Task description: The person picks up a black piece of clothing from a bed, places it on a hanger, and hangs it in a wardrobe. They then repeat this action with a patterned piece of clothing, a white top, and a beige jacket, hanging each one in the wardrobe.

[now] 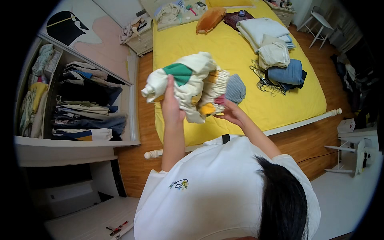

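Both of my hands hold a bunched cream garment (195,78) with green, yellow and pink patches, raised above the near part of the bed. My left hand (173,105) grips its left side, the thumb lying up beside the green patch. At the gathered elastic edge on the other side, my right hand (231,113) has hold of the cloth near a pink and a yellow patch; some of its fingers are hidden. Just beyond that edge, a grey-blue striped folded cloth (236,88) lies on the yellow bedspread (186,45).
Folded jeans (286,73), wire hangers (265,79), a cream cloth bundle (273,53) and a white folded quilt (264,28) lie on the bed's right side. An orange cushion (211,20) is farther back. At left stands an open wardrobe (90,142) of hanging clothes. A white bed rail (300,123) runs in front.
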Tool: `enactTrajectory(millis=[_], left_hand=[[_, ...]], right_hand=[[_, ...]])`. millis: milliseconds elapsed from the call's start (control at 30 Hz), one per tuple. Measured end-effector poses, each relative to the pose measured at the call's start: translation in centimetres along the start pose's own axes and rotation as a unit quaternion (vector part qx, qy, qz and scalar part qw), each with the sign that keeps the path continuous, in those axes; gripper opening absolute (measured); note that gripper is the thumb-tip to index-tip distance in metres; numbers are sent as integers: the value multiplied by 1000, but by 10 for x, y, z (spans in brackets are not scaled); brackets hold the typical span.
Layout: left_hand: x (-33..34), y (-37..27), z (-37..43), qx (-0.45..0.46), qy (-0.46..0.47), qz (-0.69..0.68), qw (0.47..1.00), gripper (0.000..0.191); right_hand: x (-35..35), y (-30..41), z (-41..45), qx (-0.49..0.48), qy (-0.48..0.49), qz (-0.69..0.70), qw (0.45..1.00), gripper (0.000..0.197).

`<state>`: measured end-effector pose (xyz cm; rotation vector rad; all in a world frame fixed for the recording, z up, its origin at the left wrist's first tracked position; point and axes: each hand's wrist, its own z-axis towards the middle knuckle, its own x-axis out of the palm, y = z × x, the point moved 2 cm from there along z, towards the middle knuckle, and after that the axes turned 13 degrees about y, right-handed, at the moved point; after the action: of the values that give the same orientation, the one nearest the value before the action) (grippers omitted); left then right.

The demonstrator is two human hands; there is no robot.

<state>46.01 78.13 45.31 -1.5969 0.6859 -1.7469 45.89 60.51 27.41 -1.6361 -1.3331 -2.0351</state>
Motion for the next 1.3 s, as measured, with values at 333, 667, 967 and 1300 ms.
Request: enactTrajectory(millis=[333,667,967,1300], left_hand=[[-72,-26,-52,-192,-101,596,773,72],[-93,49,-23,19,46,485,873,38],[-73,-13,17,54,131,405,903,25],[-65,-32,44,83,152,423,889,14]], right_hand=[[33,32,12,-89,-58,-137,985,30],[71,76,23,-64,-29,-595,800,25],[121,193,-34,-66,-131,-665,732,31],[122,225,-47,-100,-96,-730,670,25]])
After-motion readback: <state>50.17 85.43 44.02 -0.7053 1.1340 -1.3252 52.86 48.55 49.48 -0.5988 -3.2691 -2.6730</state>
